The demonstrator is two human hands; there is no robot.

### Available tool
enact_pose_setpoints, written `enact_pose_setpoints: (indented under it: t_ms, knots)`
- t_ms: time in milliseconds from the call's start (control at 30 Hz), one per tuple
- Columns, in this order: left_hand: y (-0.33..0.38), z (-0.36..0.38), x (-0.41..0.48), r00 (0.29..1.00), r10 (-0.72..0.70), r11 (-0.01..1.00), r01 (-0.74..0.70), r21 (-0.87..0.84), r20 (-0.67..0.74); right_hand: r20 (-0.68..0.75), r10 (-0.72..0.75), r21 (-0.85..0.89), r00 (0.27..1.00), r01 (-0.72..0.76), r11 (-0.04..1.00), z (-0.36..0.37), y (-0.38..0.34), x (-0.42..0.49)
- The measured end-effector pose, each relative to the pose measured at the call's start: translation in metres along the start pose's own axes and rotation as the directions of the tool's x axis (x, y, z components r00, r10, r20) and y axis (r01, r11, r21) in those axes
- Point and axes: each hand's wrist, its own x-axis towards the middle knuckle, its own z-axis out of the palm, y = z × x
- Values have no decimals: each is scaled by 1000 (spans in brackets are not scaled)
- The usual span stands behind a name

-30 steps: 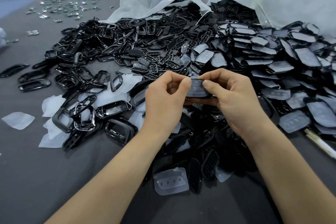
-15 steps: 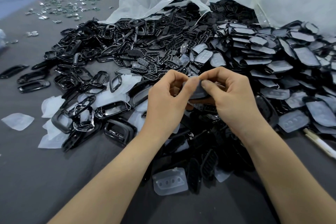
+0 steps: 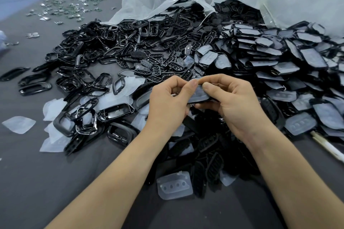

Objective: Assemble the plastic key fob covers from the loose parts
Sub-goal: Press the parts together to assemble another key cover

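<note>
We are pinching a grey-filmed black plastic fob cover between left hand and right hand; seating it likely needs even pressure.

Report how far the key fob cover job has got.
Done: no finished cover can be told apart on the table. In hand: left hand and right hand pinch one film-faced panel. Left: loose black frames, button inserts and a large panel heap.
</note>
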Motion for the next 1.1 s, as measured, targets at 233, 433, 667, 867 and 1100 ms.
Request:
enact_pose_setpoints:
  t_ms: [233, 433, 667, 867, 1100]
  knots:
    - [3, 0, -1, 997, 58, 998, -59, -33, -41, 15, 40, 57, 999, -41, 998, 1, -2, -1]
    - [7, 4, -4, 997, 76, 997, -76, 6, -27, 24, 79, 43, 997, -80, 996, -2, -6, -1]
    - [11, 1, -6, 912, 364, 849, -409, 335, 191, -60, 205, 103, 977, -198, 975, -8, -13, 0]
    - [11, -1, -5, 847, 434, 787, -523, 329, 307, -58, 283, 77, 957, -278, 957, -19, -22, 1]
    - [15, -2, -1, 959, 247, 965, -256, 59, 137, -19, 309, 175, 951, -302, 937, -18, -25, 3]
